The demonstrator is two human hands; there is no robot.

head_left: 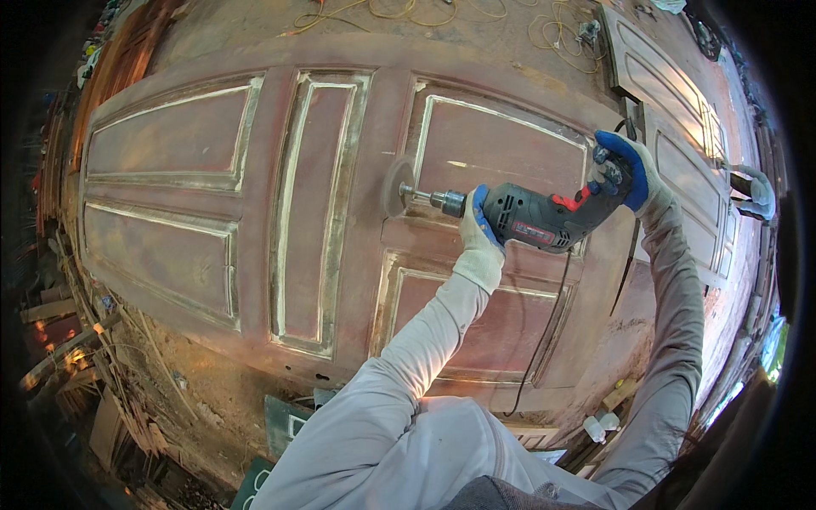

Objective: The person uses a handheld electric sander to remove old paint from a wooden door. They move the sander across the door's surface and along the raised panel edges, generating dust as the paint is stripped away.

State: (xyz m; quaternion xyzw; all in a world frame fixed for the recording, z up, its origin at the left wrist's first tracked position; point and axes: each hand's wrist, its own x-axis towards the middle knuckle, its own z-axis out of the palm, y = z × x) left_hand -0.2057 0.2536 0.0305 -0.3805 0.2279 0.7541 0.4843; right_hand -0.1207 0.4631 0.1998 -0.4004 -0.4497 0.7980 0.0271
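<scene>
A dark grey power drill [535, 217] with a red trigger lies across my two gloved hands. My right hand [633, 174], in a blue and white work glove, is wrapped round its rear handle. Behind the chuck, my left hand [481, 234] grips the front of the body. A round sanding disc [396, 187] on the drill's shaft stands edge-on over a reddish-brown panelled door [371, 178]; whether it touches the wood I cannot tell. The door lies flat, with pale, bared moulding round its panels. A dark cord [557, 314] hangs over the door's near part.
Yellow cable [399, 13] loops over the ground beyond the door. More panelled doors [680, 170] lie to the right, where another person's gloved hand [755, 194] shows. Timber scraps [85, 382] are heaped at the left. White containers [602, 425] stand near my right forearm.
</scene>
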